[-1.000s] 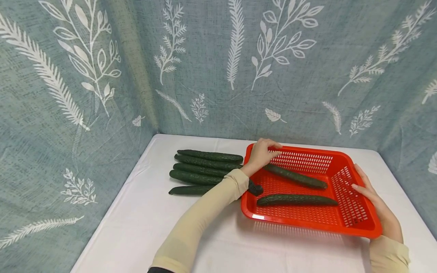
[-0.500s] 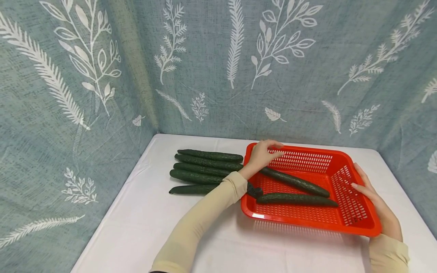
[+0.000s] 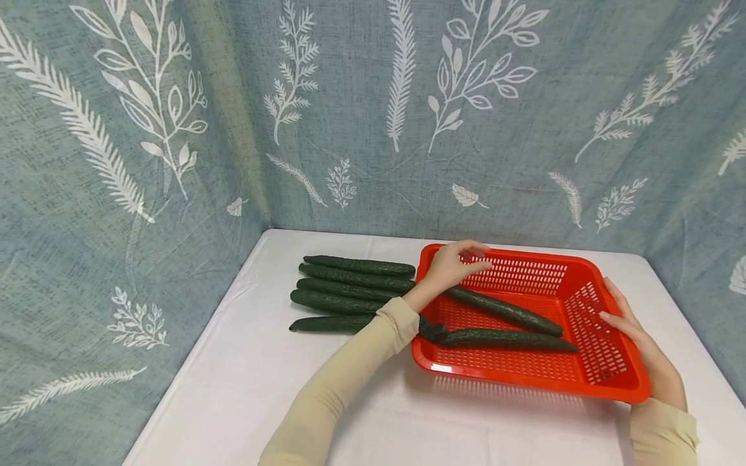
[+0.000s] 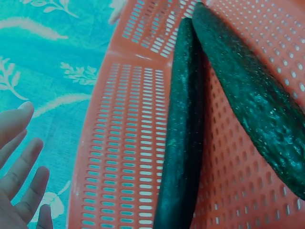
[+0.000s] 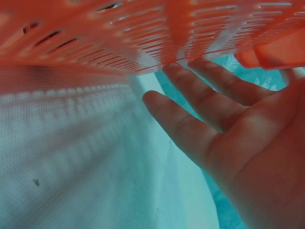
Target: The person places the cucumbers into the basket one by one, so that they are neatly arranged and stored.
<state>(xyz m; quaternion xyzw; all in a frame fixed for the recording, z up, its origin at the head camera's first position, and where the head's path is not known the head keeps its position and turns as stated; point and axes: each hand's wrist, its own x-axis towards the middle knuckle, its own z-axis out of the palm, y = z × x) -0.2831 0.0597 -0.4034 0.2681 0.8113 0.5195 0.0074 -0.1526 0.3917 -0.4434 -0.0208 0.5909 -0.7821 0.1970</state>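
A red slotted plastic basket point(image 3: 495, 383) holds two dark green cucumbers. The farther cucumber point(image 3: 507, 309) lies slanted, its right end close to the nearer cucumber point(image 3: 513, 339); both fill the middle of the left wrist view. Over the basket's left back corner hovers my left hand point(image 3: 449, 265), thumb and fingers apart with nothing between them. At the right end, my right hand point(image 3: 647, 346) grips the basket's rim, thumb over the edge and fingers against the outside wall. In the right wrist view, these fingers point(image 5: 190, 90) reach up to the slotted wall, above the white cloth.
Left of the basket, several cucumbers point(image 3: 344, 304) lie side by side on the white-covered table point(image 3: 233, 388), partly hidden by my left forearm. A dark wrist-worn device point(image 3: 432, 331) hangs under that forearm. Patterned blue-green curtain point(image 3: 361, 97) encloses the back and sides.
In the basket, the farther cucumber has shifted toward the nearer one, its right end coming forward. My left hand has drifted slightly right, still holding nothing. The right hand keeps its place.
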